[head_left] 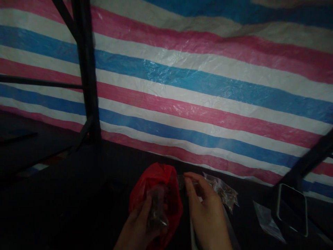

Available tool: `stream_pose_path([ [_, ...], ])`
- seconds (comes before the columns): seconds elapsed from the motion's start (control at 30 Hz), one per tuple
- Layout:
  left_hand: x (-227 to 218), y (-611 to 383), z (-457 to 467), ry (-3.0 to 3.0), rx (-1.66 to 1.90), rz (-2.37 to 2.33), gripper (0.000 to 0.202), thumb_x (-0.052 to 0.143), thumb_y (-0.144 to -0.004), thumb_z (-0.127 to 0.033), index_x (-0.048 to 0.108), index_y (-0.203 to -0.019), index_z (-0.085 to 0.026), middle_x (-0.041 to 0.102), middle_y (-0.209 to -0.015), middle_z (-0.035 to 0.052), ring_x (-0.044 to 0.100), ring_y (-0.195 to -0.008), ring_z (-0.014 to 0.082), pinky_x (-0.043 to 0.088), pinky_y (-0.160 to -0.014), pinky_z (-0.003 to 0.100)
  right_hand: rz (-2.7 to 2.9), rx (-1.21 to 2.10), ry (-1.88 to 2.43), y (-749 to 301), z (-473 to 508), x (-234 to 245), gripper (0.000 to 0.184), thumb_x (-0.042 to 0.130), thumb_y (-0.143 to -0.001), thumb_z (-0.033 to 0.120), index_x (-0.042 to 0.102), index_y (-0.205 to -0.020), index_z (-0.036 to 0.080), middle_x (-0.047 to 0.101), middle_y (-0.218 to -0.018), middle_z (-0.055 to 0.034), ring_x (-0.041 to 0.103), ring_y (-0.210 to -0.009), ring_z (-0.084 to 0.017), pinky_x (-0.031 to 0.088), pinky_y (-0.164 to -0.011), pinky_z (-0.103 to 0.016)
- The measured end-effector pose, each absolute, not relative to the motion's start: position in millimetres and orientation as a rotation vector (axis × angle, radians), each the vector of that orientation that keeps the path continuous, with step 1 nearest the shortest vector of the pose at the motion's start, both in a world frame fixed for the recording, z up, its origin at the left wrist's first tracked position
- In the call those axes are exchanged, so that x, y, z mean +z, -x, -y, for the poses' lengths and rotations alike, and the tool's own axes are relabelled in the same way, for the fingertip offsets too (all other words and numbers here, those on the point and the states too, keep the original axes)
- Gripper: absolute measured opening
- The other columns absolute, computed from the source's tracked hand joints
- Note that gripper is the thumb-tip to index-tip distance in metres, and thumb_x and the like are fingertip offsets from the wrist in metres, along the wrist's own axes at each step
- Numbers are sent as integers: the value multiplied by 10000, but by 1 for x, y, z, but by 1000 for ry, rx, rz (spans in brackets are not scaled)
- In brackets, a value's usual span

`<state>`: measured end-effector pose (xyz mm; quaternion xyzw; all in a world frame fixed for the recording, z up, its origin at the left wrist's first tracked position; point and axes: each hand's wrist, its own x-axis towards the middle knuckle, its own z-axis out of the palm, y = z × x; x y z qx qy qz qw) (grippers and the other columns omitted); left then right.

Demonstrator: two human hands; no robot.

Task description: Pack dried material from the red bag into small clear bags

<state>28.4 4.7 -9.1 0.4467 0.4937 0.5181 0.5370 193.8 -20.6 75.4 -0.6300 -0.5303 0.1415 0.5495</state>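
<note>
My left hand (139,218) is closed around a small clear plastic bag (158,208) with dark contents. The contents are too dim to name. That bag is in front of the open mouth of a red plastic bag (153,172), which stands on the dark table. To the right, my right hand (205,208) has its thumb and index finger pinched together. A faint, see-through bit shows at these fingertips, too dark to name. Just behind this hand lie clear bags of small metal-looking pieces (225,192).
A flat clear plastic bag (269,222) and a phone-like device (292,210) with a pale rim are at the right. Dark metal posts (88,80) stand at the left and right. A striped plastic sheet (195,93) hangs behind the dark table (104,163).
</note>
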Motion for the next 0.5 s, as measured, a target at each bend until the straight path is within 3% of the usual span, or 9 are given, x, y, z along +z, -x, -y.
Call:
stream_pose_path([
  [0.13, 4, -44, -16, -742, 1104, -1223, 151, 793, -787, -328, 745, -855, -202, 825, -819, 99, 817, -752, 292, 681, -610, 401, 1282, 352, 1503, -197, 17, 73, 282, 563, -989, 412, 791, -1043, 255, 801, -1068, -63, 750, -963, -230, 565, -843, -318],
  [0.23, 13, -52, -16, -632, 1029, -1244, 133, 661, -921, -292, 709, -909, -168, 777, -711, 61, 758, -569, 218, 622, -477, 318, 1317, 371, 1492, -197, 16, 70, 272, 543, -997, 372, 789, -1020, 257, 796, -1050, -52, 748, -955, -216, 559, -822, -295],
  [0.3, 15, -52, -15, -676, 1008, -1249, 161, 644, -939, -321, 692, -933, -167, 746, -655, 34, 711, -487, 201, 586, -419, 302, 1332, 378, 1487, -198, 15, 69, 269, 536, -998, 354, 787, -1006, 259, 793, -1036, -46, 746, -955, -213, 555, -814, -287],
  [0.5, 13, -49, -12, -732, 1039, -1314, 259, 745, -827, -390, 671, -969, -187, 741, -700, 11, 713, -507, 198, 583, -430, 294, 1321, 402, 1478, -199, 16, 66, 242, 567, -981, 364, 789, -978, 268, 796, -1031, -30, 742, -944, -210, 547, -839, -286],
])
